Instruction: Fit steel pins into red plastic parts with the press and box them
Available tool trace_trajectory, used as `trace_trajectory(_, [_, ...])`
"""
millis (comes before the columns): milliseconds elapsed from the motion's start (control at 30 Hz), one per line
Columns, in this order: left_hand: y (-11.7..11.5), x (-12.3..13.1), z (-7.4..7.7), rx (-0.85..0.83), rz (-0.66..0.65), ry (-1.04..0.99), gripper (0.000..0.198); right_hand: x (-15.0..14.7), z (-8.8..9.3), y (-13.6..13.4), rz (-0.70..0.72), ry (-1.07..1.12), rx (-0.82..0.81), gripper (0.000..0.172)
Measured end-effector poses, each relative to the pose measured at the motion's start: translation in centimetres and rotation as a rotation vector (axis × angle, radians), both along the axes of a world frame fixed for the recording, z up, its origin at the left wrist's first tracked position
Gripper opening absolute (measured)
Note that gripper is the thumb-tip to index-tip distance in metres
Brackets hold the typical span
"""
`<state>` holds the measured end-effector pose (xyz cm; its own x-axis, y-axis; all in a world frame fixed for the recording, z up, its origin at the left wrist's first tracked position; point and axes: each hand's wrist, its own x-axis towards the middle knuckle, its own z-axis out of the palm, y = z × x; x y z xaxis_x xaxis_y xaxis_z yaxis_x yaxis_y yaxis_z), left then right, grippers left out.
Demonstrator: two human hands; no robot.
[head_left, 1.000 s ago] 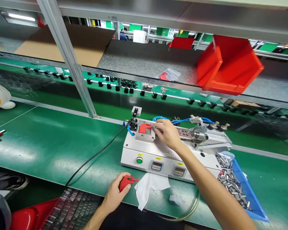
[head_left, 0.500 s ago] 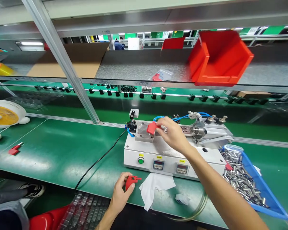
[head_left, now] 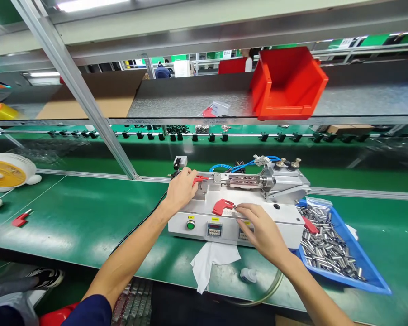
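My left hand (head_left: pixel 182 188) is closed on a red plastic part (head_left: pixel 200 179) at the left fixture of the white machine (head_left: pixel 193 208). Its thin end points right, toward the metal block on the machine. In front of the fixture, my right hand (head_left: pixel 258 226) pinches the metal end of a second red part (head_left: pixel 223 207), holding it above the machine's front top edge. The fingers of my left hand partly hide the part they hold and the fixture.
A blue tray (head_left: pixel 370 276) of metal tubes sits right of the machine. A white cloth (head_left: pixel 212 260) lies in front. Another red part (head_left: pixel 21 219) and a fan (head_left: pixel 10 172) are at the left. A red bin (head_left: pixel 288 111) stands on the shelf overhead.
My left hand has moved up from the table's front edge to the fixture with its red part. My right hand has moved back from the fixture, toward the front right, holding its red part.
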<state>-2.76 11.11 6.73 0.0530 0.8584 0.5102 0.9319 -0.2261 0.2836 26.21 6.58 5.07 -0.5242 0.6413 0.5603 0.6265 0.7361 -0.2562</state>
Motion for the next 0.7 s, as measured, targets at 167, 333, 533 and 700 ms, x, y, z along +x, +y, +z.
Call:
trace_trajectory(167, [0.6,0.5,-1.0,-0.003,0.001,0.089,0.024,4.5,-0.3,-3.7,-0.073,0.112,-0.012,0.017])
trace_trajectory(333, [-2.6,-1.1,-3.0,0.049,-0.093,0.026,0.04,8.4,-2.1,-5.0,-0.266,0.15,-0.067,0.019])
trace_trajectory(533, [-8.8,-2.0,-9.1,0.467,-0.222,0.068,0.017,8.7,-5.2,-5.2,-0.29,0.208,-0.294,0.022])
trace_trajectory(700, [-12.0,-2.2,-11.8,0.339,-0.357,0.16,0.017,8.4,-6.9,-5.4,-0.387,0.273,-0.381,0.015])
